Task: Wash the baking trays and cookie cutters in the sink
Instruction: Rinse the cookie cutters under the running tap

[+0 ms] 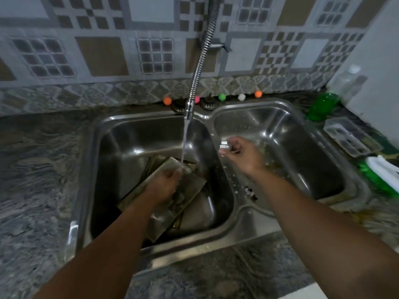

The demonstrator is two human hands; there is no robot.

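Hands washing at a double sink [237, 231].
Left hand [164, 186] grips a baking tray [172, 165] under running water [184, 143]; right hand [239, 152] fingers pinch a small metal piece [224, 143].

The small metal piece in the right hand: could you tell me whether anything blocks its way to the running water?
Nothing visible does. The right hand holds the small metal piece over the sink divider, just right of the water stream. The left hand and baking tray sit lower, under the stream.

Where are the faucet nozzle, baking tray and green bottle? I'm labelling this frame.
faucet nozzle [188, 111], head view, on its chrome tip.
baking tray [172, 164], head view, on its far corner under the stream.
green bottle [321, 106], head view, on its body.
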